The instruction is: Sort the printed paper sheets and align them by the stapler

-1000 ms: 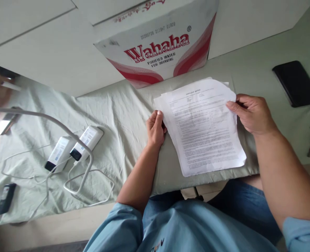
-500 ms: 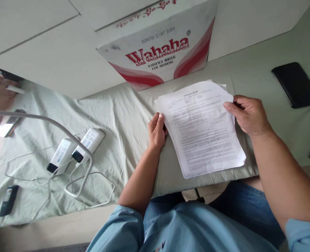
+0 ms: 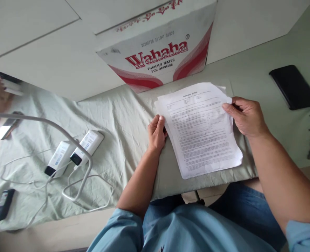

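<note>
So the pages stay squared, my left hand [image 3: 157,133] steadies the paper stack [image 3: 200,131] while my right hand [image 3: 245,115] pinches its corner.

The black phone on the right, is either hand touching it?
No, the black phone lies apart, while both the left hand and right hand hold the papers.

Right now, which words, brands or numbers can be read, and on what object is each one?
"Wahaha", with ® mark: box.
"PURIFIED WATER FOR DRINKING": box.
"20200728 Z110H7 01909": box, faint, digits uncertain.
Red characters on the box top: unreadable.
"OVERLEAF NOTES": papers; body text too small.
Labels on power banks: too small.
</note>
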